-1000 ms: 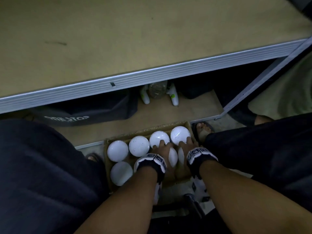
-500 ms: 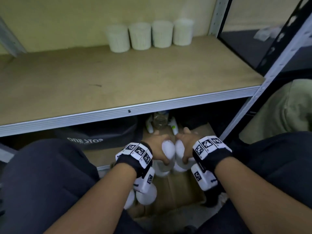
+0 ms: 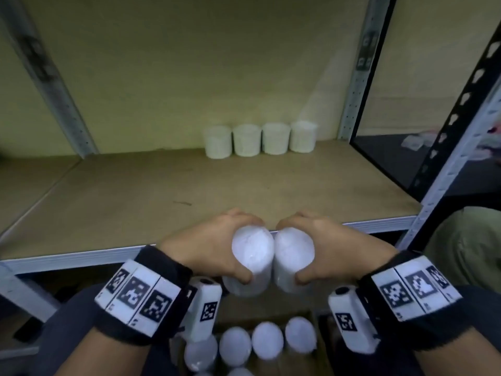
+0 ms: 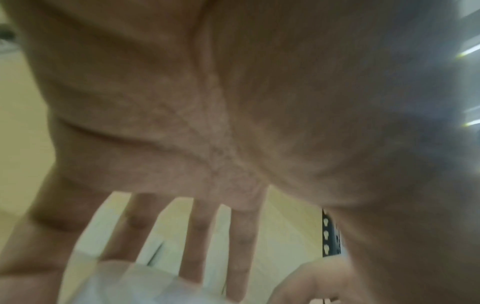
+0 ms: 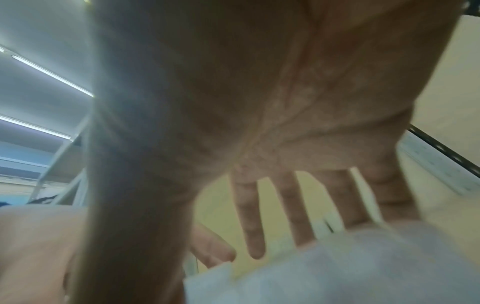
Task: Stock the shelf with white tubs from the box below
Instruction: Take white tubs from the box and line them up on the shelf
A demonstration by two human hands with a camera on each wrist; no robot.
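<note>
My left hand (image 3: 217,248) grips one white tub (image 3: 250,256) and my right hand (image 3: 322,248) grips another white tub (image 3: 294,255). The two tubs touch side by side, held just in front of the shelf's metal front edge (image 3: 81,257). Several white tubs (image 3: 260,141) stand in a row at the back of the shelf board (image 3: 189,191). Below my wrists, more white tubs (image 3: 267,340) sit in the cardboard box (image 3: 314,318). In the wrist views each palm fills the picture, the fingers (image 4: 197,236) of the left and the fingers (image 5: 293,207) of the right wrapping a blurred white tub (image 5: 337,267).
Grey perforated uprights (image 3: 355,85) and a diagonal brace (image 3: 46,74) frame the shelf. A black upright (image 3: 455,109) stands at the right, with an olive cloth (image 3: 466,248) beside it. My dark-clothed knees flank the box.
Both hands have lifted a tub each out of the box and raised them up to the shelf's front edge. My head has tilted up, bringing the back row of tubs into view.
</note>
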